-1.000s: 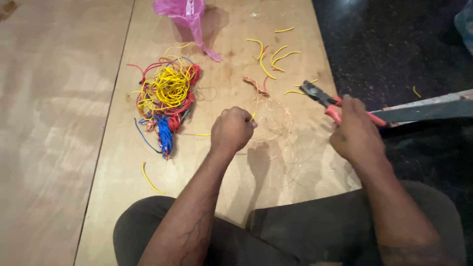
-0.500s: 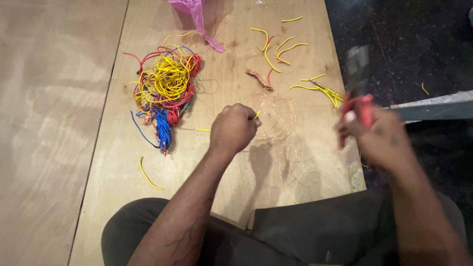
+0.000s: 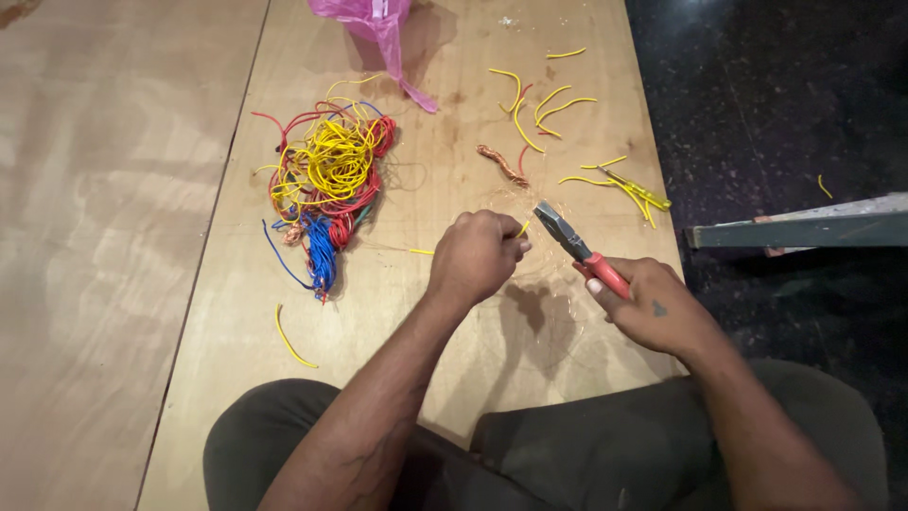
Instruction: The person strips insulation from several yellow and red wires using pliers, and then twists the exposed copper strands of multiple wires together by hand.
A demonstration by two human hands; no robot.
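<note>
The pale plywood bench [image 3: 236, 397] runs away from the seated person, its right edge dropping to a dark speckled floor [image 3: 785, 104] just past the right hand [image 3: 653, 308]. A seam left of the tangled heap of yellow, red and blue insulated wires [image 3: 326, 180] splits the top into two boards. Left of that heap the wood lies bare and wide; between the heap and the hands there is free grain too.

The left hand [image 3: 478, 254] is clenched in a fist, pinching one short yellow wire piece [image 3: 522, 228] that pokes out toward the pliers. The right hand grips the red-handled steel pliers [image 3: 577, 248], whose grey nose points up-left, close beside that wire; whether the nose is parted cannot be told.

Beyond the pliers lie about eight loose curved yellow offcuts [image 3: 558, 102], one twisted bare copper strand [image 3: 501, 166], and one crumpled pink plastic bag [image 3: 378, 24] at the far edge, above the heap. One more yellow offcut [image 3: 291, 339] lies below the heap. One grey metal bar [image 3: 804, 227] juts over the floor.
</note>
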